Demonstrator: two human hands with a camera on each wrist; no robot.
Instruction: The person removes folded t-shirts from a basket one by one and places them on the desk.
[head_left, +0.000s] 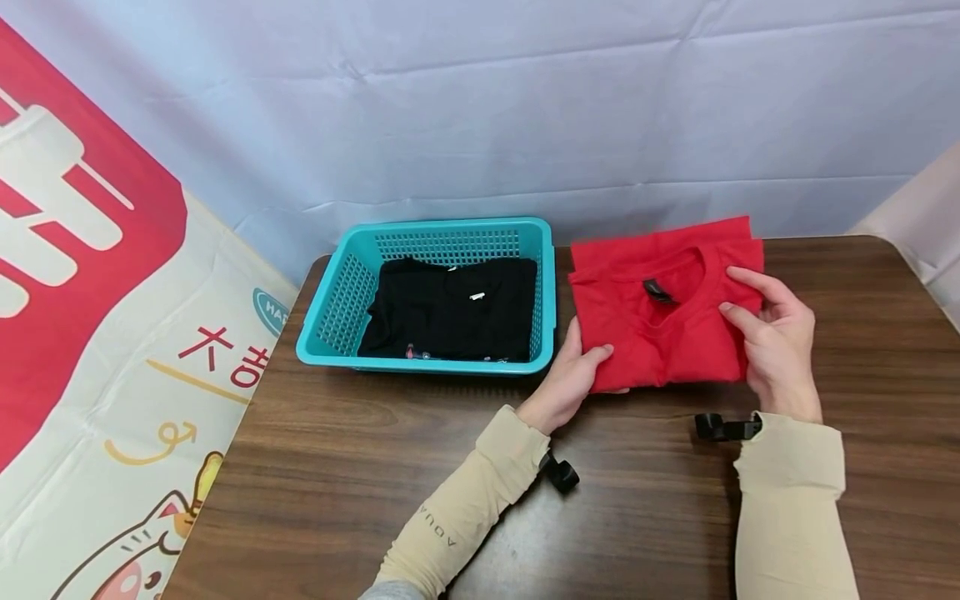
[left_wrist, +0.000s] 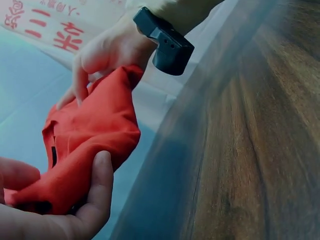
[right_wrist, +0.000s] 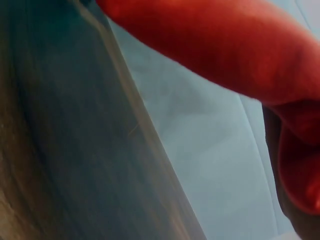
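Red shirt (head_left: 663,343): raised near the bench's (head_left: 360,475) far edge, right of basket (head_left: 442,364) | my left fingers (head_left: 597,356), right fingers (head_left: 759,282): clamped on its sides | folds may open, if I pull unevenly

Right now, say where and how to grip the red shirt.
The red shirt is likely best pinched at its left and right edges, coming from both sides: it is a wide, folded bundle, so gripping one end could let it unfold.
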